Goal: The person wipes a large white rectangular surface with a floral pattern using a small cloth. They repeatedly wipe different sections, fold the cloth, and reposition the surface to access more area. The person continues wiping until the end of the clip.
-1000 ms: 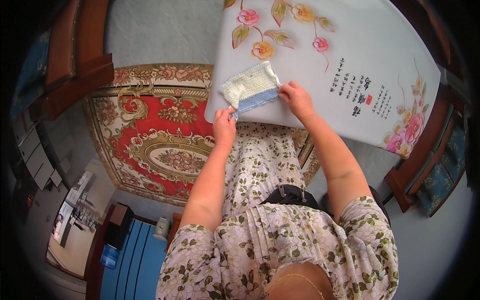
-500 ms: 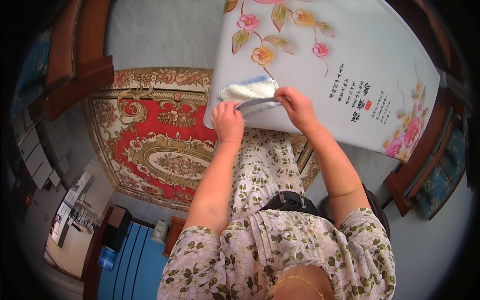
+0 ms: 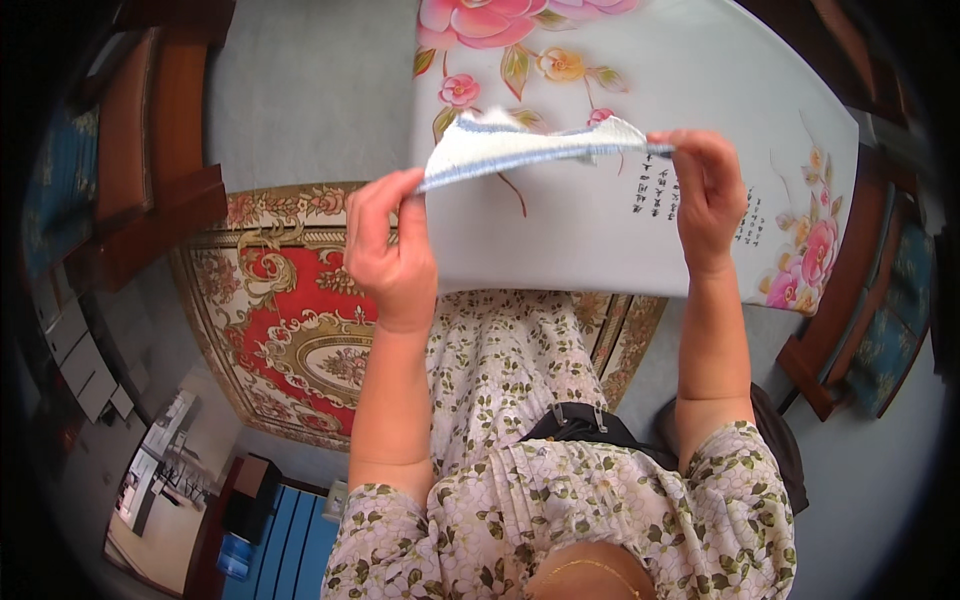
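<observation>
A small white cloth [image 3: 540, 150] with a blue stitched border is stretched between my two hands, lifted over the table. My left hand [image 3: 392, 250] pinches one end of its blue edge between thumb and fingers. At the opposite end, my right hand [image 3: 712, 200] grips the other corner, its fingers curled round it. The near edge is drawn almost straight, while the far side bunches and ripples. Beneath lies the table's pale cover [image 3: 560, 240], printed with pink and yellow flowers and dark lettering.
A red and gold patterned rug [image 3: 300, 310] covers the floor left of the table. Wooden seats with blue cushions stand at the left [image 3: 170, 190] and right [image 3: 890, 310]. A dark bag [image 3: 780, 450] is close behind my right arm.
My hands have spread wide apart and risen, pulling the cloth's edge taut. Earlier they were close together with the cloth partly folded near the table's front edge.
</observation>
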Available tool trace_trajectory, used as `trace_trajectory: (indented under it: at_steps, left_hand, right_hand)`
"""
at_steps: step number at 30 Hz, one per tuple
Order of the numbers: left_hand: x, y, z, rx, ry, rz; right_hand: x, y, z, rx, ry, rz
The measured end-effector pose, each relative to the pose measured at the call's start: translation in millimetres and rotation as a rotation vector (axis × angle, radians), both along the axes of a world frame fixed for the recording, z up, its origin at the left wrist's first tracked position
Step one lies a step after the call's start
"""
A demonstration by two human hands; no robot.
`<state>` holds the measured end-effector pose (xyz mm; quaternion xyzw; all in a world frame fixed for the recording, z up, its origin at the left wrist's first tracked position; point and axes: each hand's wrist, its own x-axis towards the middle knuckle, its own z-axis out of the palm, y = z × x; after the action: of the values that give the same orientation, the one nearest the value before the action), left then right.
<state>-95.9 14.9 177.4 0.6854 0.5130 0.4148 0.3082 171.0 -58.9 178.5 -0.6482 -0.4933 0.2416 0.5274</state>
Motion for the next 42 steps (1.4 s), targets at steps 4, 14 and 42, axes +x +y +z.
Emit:
trace_trajectory:
  at_steps: [4, 14, 42]
  left_hand:
    - [-14.5, -19.2, -2.8, 0.050, 0.122, -0.136]
    - [-60.7, -95.1, -96.6, -0.462, 0.454, -0.495]
    - [5.2, 9.6, -176.4, -0.344, 0.490, -0.228]
  right_hand:
    - [-0.2, -32.0, 8.2, -0.054, -0.109, 0.090]
    - [-45.9, -124.7, -90.4, -0.867, 0.005, 0.327]
    - [-16.0, -37.7, -152.4, -0.617, -0.270, -0.064]
